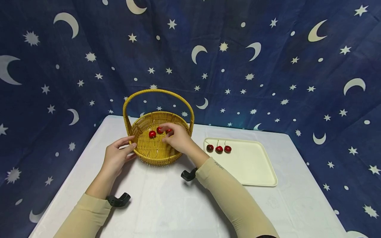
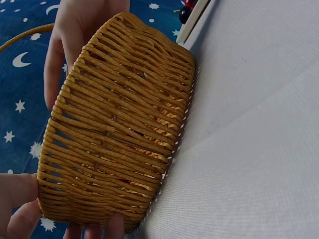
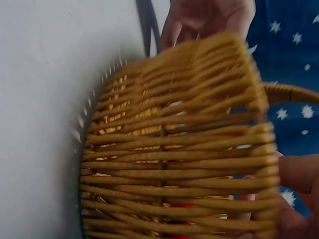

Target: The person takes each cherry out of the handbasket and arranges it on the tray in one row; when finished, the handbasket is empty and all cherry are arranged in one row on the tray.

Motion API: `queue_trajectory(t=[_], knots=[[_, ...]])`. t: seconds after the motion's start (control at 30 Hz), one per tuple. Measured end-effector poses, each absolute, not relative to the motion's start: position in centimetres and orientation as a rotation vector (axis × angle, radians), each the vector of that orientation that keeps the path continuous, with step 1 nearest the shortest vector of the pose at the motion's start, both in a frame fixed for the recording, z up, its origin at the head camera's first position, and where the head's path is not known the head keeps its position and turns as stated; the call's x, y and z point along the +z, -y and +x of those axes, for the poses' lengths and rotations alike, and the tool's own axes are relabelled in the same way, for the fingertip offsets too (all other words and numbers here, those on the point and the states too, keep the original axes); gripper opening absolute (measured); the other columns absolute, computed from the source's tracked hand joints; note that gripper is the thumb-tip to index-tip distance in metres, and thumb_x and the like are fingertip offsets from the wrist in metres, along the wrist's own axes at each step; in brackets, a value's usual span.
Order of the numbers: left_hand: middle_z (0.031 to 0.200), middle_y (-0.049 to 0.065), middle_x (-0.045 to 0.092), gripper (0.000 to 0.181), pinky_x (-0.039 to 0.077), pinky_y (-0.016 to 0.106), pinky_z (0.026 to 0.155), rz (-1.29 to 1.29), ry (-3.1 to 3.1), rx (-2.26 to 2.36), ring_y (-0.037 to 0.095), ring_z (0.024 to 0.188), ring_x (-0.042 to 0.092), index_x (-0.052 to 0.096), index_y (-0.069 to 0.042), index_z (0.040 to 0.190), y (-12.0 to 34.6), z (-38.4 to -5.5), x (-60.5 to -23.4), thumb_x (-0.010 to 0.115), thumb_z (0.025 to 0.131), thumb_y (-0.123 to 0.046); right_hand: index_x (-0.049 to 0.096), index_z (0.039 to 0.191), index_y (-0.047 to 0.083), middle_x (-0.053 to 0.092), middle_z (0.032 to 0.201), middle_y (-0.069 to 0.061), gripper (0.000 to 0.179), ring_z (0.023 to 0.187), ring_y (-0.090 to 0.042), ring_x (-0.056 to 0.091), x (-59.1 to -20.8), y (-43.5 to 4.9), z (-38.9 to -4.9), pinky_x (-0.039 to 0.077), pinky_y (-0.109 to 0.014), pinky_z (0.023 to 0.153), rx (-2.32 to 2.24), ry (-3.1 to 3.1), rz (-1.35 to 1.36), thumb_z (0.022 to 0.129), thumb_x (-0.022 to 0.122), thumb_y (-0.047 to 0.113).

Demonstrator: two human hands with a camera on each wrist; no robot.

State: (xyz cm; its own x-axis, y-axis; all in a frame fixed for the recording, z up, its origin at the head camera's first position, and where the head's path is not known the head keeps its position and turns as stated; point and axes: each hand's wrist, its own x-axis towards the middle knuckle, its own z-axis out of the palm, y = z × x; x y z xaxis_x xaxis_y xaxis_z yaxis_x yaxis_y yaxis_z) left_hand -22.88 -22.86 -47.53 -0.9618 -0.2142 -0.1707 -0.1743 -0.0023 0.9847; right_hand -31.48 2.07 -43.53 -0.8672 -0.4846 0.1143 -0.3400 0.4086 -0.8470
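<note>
Cherries (image 1: pixel 152 134) look light and slick, best side-pinched; left hand (image 1: pixel 115 156) grips basket (image 1: pixel 153 162), right hand (image 1: pixel 179 139) inside it, hold unclear.

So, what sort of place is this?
Probably a staged recording corner: a dark blue fabric backdrop with pale moons and stars hangs behind a white cloth-covered table, and black, curved wrist-worn devices also show.

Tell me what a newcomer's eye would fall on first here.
Probably the golden woven basket on the white table, with red cherries inside, the left hand gripping its rim and the right hand reaching in. To its right, three dark red cherries sit near the far left corner of a cream tray. Behind everything hangs a deep blue cloth scattered with pale moons and stars.
</note>
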Motion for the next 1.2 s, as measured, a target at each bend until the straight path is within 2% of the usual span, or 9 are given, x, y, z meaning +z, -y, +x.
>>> queue_trajectory(t=[0.13,0.33,0.47,0.57,0.63,0.73,0.8,1.03,1.2], knots=[[0.131,0.006,0.049,0.051,0.069,0.031,0.091,0.424,2.196,-2.162,0.006,0.099,0.072,0.058,-0.006,0.154,22.9,-23.0,-47.5,0.071,0.105,-0.017,0.066,0.145,0.008,0.072,0.134,-0.018,0.053,0.092,-0.019,0.063,-44.3,-0.8,-33.0,0.054,-0.022,0.072,-1.397,-2.487,-0.744,0.094,0.078,-0.004],[0.133,0.007,0.049,0.052,0.069,0.031,0.09,0.428,2.2,-2.166,0.005,0.098,0.071,0.058,-0.007,0.154,23.0,-22.9,-47.5,0.071,0.105,-0.016,0.063,0.151,0.018,0.067,0.147,-0.01,0.061,0.094,-0.021,0.063,-45.0,0.5,-34.3,0.055,-0.026,0.071,-1.197,-2.495,-0.756,0.096,0.074,-0.004],[0.133,0.007,0.05,0.052,0.069,0.031,0.091,0.418,2.195,-2.172,0.005,0.1,0.071,0.057,-0.007,0.155,23.0,-22.9,-47.5,0.071,0.105,-0.017,0.058,0.157,0.024,0.059,0.159,-0.004,0.071,0.126,-0.024,0.063,-45.3,1.3,-35.0,0.06,-0.035,0.098,-1.061,-2.496,-0.803,0.095,0.073,-0.007],[0.13,0.006,0.05,0.052,0.069,0.032,0.092,0.415,2.205,-2.156,0.006,0.1,0.071,0.057,-0.006,0.155,23.0,-22.7,-47.5,0.07,0.106,-0.017,0.054,0.16,0.028,0.055,0.163,-0.001,0.078,0.147,-0.023,0.052,-45.5,1.7,-35.5,0.051,-0.042,0.121,-1.004,-2.488,-0.838,0.093,0.071,-0.009],[0.129,0.006,0.051,0.052,0.069,0.032,0.091,0.408,2.209,-2.148,0.007,0.1,0.072,0.057,-0.005,0.154,23.0,-22.6,-47.5,0.07,0.106,-0.017,0.052,0.161,0.028,0.053,0.164,-0.003,0.081,0.15,-0.025,0.05,-45.6,1.9,-35.8,0.048,-0.045,0.126,-0.991,-2.471,-0.853,0.091,0.069,-0.011],[0.13,0.007,0.051,0.051,0.069,0.032,0.092,0.401,2.213,-2.143,0.007,0.101,0.072,0.057,-0.004,0.154,22.9,-22.6,-47.5,0.07,0.106,-0.017,0.051,0.162,0.028,0.053,0.165,-0.003,0.083,0.153,-0.024,0.047,-45.7,2.1,-36.1,0.043,-0.044,0.13,-0.957,-2.46,-0.851,0.09,0.067,-0.012],[0.13,0.007,0.051,0.052,0.069,0.032,0.092,0.402,2.211,-2.15,0.007,0.101,0.072,0.057,-0.005,0.154,22.9,-22.6,-47.5,0.07,0.106,-0.017,0.052,0.161,0.026,0.056,0.162,-0.004,0.081,0.152,-0.024,0.049,-45.8,2.2,-36.2,0.043,-0.043,0.13,-0.923,-2.462,-0.86,0.091,0.067,-0.01],[0.128,0.005,0.053,0.052,0.069,0.032,0.091,0.409,2.22,-2.135,0.006,0.1,0.071,0.058,-0.005,0.154,22.8,-22.6,-47.7,0.072,0.105,-0.018,0.066,0.149,0.022,0.07,0.144,-0.005,0.067,0.132,-0.021,0.062,-46.3,2.4,-36.0,0.054,-0.035,0.117,-0.814,-2.459,-0.868,0.09,0.071,-0.009],[0.129,0.006,0.052,0.053,0.068,0.032,0.092,0.401,2.217,-2.134,0.006,0.1,0.072,0.057,-0.004,0.154,22.9,-22.8,-47.7,0.072,0.105,-0.019,0.069,0.146,0.023,0.065,0.151,-0.003,0.062,0.141,-0.022,0.06,-46.3,2.9,-35.9,0.052,-0.037,0.122,-0.762,-2.44,-0.921,0.093,0.074,-0.007]])
